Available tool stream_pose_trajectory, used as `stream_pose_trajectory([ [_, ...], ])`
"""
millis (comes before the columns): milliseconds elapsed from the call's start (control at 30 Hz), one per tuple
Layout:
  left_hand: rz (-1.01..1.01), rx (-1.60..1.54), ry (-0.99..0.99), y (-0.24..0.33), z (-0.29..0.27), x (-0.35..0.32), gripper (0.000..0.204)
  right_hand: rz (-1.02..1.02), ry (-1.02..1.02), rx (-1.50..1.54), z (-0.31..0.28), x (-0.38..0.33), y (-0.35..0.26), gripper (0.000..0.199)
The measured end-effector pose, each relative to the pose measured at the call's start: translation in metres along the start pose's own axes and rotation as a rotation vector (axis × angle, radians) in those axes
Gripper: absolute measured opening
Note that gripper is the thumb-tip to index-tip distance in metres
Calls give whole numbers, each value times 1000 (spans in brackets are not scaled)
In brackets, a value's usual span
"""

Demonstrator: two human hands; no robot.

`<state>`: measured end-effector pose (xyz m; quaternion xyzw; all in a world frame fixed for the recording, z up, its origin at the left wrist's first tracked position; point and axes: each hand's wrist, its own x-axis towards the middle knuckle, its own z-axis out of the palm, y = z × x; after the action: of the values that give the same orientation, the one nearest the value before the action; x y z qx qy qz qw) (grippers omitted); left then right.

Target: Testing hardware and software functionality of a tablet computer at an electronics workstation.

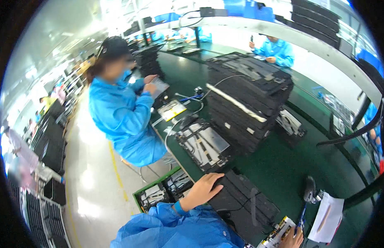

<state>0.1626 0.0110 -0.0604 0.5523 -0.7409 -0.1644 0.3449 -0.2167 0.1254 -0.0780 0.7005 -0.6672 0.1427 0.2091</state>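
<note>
My left hand (203, 191), with a blue band at its wrist, lies on the upper left edge of a black foam tray (245, 202). Its fingers are stretched and somewhat apart, gripping nothing. At the lower edge my right hand (292, 238) is partly cut off. Its fingers are bent beside an opened flat electronic device (278, 232) with yellow and silvery parts. A thin blue item (302, 215) runs down to these fingertips; whether they hold it or the device edge is unclear.
Behind the tray, another tray (204, 144) carries opened device parts. A tall stack of black trays (241, 107) rises beyond it. White paper (326, 217) lies at right. A green crate (138, 197) stands at left. A co-worker in blue (122, 111) sits at the table's left side.
</note>
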Motion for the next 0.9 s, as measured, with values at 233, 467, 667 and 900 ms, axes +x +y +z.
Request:
stream_pose_trajectory([
  [233,-59,-260,35,4,19,-10,44,12,-74,-41,5,2,6,26],
  [467,-88,-198,15,1,14,-9,46,69,-188,-75,32,-19,20,42],
  [667,5,-80,-98,7,-6,40,45,105,-210,-27,13,-3,6,33],
  [900,237,305,-233,-5,25,92,21,287,-191,27,-6,0,-13,41],
])
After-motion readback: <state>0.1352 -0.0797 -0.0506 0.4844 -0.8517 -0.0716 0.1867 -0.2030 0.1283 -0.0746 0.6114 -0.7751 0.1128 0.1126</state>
